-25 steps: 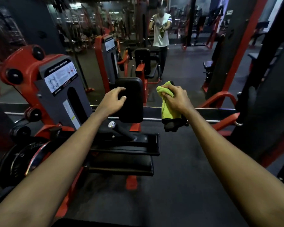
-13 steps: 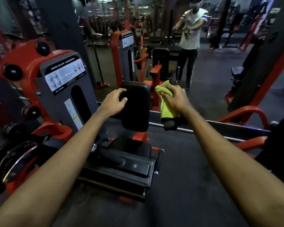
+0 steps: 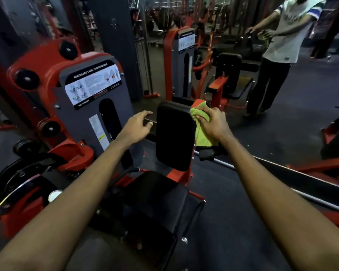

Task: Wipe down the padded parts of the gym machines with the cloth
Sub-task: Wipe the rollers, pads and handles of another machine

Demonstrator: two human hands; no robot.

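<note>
A black padded backrest (image 3: pixel 174 135) stands upright on the red and grey leg curl machine (image 3: pixel 90 106). Its black seat pad (image 3: pixel 153 194) lies below, toward me. My right hand (image 3: pixel 213 122) grips a bunched yellow-green cloth (image 3: pixel 201 132) against the backrest's right edge; a dark end of the cloth hangs beneath. My left hand (image 3: pixel 137 126) hovers just left of the backrest with its fingers loosely curled, apart from the pad and holding nothing.
A wall mirror (image 3: pixel 282 122) rises behind the machine, with its metal base rail (image 3: pixel 294 184) running to the right. It reflects a person in a white shirt (image 3: pixel 282 45) and a second machine (image 3: pixel 184 61). Weight plates (image 3: pixel 14 178) sit at lower left. Dark rubber floor (image 3: pixel 233 231) lies to the right.
My left hand has come off the backrest's left edge and now hovers beside it. My right hand has brought the cloth against the pad's right edge. The view has swung leftward and closer.
</note>
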